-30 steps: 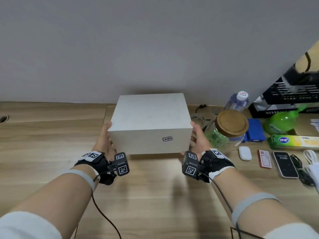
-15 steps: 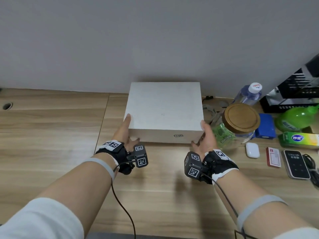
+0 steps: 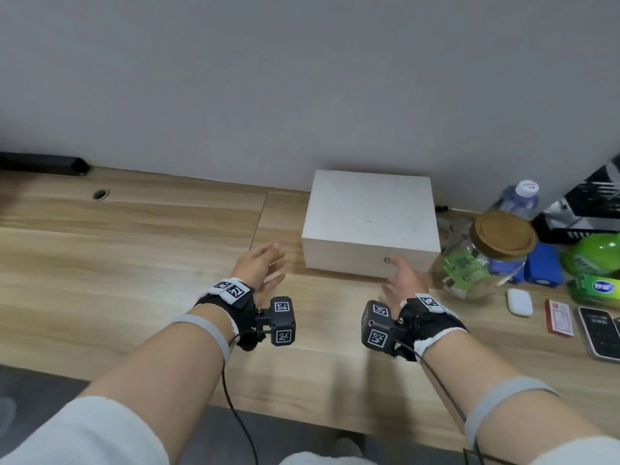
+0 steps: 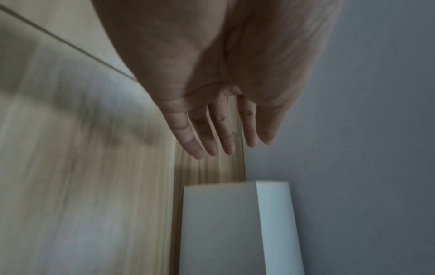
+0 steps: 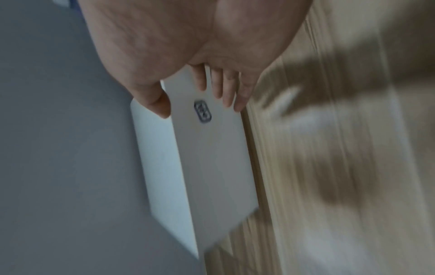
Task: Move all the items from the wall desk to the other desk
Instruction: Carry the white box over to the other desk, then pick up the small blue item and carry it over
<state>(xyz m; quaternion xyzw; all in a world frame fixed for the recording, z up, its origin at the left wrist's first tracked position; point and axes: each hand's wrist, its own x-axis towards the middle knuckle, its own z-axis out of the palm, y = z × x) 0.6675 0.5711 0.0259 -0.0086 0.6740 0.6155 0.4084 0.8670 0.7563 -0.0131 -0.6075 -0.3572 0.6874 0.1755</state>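
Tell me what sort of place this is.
Probably an office or study: a long wood-grain desk set against a plain grey wall, cluttered with a white box, a phone and an earbuds case.

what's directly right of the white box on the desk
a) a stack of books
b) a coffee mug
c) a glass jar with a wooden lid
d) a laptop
c: the glass jar with its round wooden lid stands just right of the white box on the desk.

Phone point(image 3: 600, 332) cut off; box label point(image 3: 388, 260) unreadable.
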